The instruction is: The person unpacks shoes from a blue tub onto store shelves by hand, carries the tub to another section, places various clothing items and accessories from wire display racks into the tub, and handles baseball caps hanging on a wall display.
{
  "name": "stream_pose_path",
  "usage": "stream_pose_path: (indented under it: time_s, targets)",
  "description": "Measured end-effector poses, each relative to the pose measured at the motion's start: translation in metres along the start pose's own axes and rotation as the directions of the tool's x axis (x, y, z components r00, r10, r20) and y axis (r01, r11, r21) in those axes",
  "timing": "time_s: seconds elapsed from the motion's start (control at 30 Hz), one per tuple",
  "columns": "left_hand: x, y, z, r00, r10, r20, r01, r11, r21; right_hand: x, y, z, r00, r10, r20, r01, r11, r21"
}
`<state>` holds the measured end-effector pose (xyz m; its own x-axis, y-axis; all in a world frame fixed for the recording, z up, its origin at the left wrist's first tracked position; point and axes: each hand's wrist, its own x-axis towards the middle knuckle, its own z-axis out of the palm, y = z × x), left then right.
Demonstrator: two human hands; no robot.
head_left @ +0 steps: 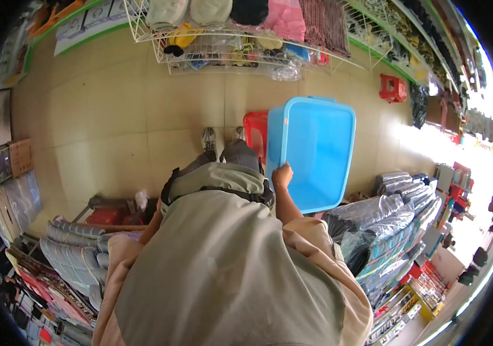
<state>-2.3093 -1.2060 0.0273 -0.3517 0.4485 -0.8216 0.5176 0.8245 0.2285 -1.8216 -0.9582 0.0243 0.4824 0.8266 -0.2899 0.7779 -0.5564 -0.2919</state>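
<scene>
My right hand (282,176) is closed around the near left rim of a large light-blue plastic tub (318,150). The tub is tilted so that its bare inside faces up towards me, and a small orange sticker shows on its left rim. A red plastic item (255,132), perhaps a stool, stands against the tub's left side and is partly covered by it. Of my left arm only a piece of forearm (153,228) shows beside the shirt; the hand itself is hidden behind my body.
Ahead stands a white wire rack (200,43) with folded textiles and bagged goods. A small red stool (393,88) and a black bag (418,105) are at the right. Plastic-wrapped fabric stacks (367,219) and more folded fabrics (73,254) flank me. Tiled floor (114,115) lies between.
</scene>
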Motion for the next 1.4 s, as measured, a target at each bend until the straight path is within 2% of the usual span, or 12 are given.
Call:
stream_pose_path:
  time_s: [0.17, 0.3, 0.4, 0.7, 0.9, 1.03, 1.2, 1.3, 1.4]
  targets:
    - [0.012, -0.006, -0.001, 1.000, -0.003, 0.029, 0.002, 1.000, 0.009, 0.022, 0.006, 0.006, 0.998, -0.061, -0.015, 0.061, 0.998, -0.029]
    - [0.026, 0.021, 0.000, 0.998, 0.047, 0.043, -0.047, 0.999, -0.005, 0.045, -0.020, 0.003, 0.994, -0.105, -0.005, 0.105, 0.994, -0.044]
    - [0.035, 0.045, -0.003, 0.994, 0.090, 0.056, -0.090, 0.996, -0.002, 0.055, -0.031, -0.001, 0.998, -0.033, 0.052, 0.032, 0.999, 0.012]
    - [0.059, 0.086, -0.016, 0.985, 0.159, 0.068, -0.162, 0.986, 0.036, 0.053, -0.029, -0.003, 0.999, -0.012, 0.049, 0.008, 0.998, 0.069]
    - [0.087, 0.109, -0.029, 0.969, 0.229, 0.095, -0.239, 0.965, 0.112, 0.070, -0.013, 0.001, 0.977, -0.007, 0.214, -0.011, 0.997, 0.082]
    - [0.117, 0.135, -0.039, 0.948, 0.286, 0.142, -0.310, 0.931, 0.191, 0.073, -0.011, -0.010, 0.987, -0.009, 0.161, -0.029, 0.972, 0.232]
    - [0.161, 0.198, -0.058, 0.924, 0.335, 0.184, -0.378, 0.875, 0.302, 0.104, -0.020, -0.034, 0.998, 0.029, 0.062, -0.052, 0.909, 0.414]
    - [0.183, 0.232, -0.074, 0.911, 0.375, 0.173, -0.413, 0.832, 0.370, 0.139, -0.015, -0.034, 0.994, 0.109, 0.013, -0.100, 0.851, 0.516]
    - [0.182, 0.282, -0.103, 0.909, 0.393, 0.143, -0.418, 0.848, 0.327, 0.180, -0.032, -0.042, 0.977, 0.206, -0.056, -0.140, 0.816, 0.561]
